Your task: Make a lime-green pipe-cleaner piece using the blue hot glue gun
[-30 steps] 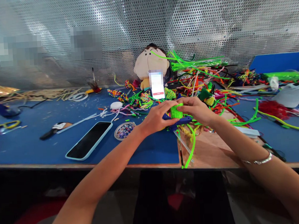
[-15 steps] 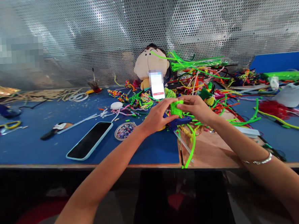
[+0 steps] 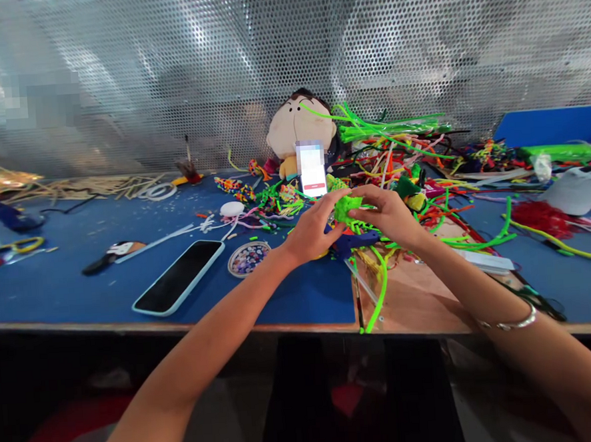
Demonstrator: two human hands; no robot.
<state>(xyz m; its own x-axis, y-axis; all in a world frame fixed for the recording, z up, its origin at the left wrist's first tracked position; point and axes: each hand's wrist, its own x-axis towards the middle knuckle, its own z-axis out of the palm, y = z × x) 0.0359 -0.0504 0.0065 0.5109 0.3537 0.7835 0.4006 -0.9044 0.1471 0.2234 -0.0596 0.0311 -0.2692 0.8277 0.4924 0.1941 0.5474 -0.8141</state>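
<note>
A: Left hand (image 3: 312, 231) and right hand (image 3: 389, 215), centre of the frame, meeting over the table edge. Both closed on the bright green woven piece (image 3: 345, 209), pinched between the fingertips from either side.

B: Position of the piece?

A: Held just above the blue table mat (image 3: 69, 288), slightly right of centre, directly below the small upright phone (image 3: 312, 168) with the lit screen. Green cord (image 3: 379, 294) trailing from the piece down toward the lower centre, ending near the table's front edge.

B: Beneath the hands?

A: A dark blue object (image 3: 353, 241), partly hidden by the fingers; exact kind not discernible. Bare wooden board (image 3: 410, 300) to the lower right of it.

B: Left of the hands?

A: Round dish of small beads (image 3: 248, 258), just beside the left wrist. Further left, a dark-screened phone in a pale blue case (image 3: 179, 277), lying flat and diagonal. Small white oval (image 3: 232, 208) above the dish.

B: Background?

A: Plush doll (image 3: 297, 129) at upper centre, against the perforated metal wall (image 3: 166, 69), with the upright phone leaning in front of it. Tangle of coloured cords (image 3: 423, 173) spreading to the right of centre. Silver bracelet (image 3: 512, 322) on the right wrist, lower right.
</note>
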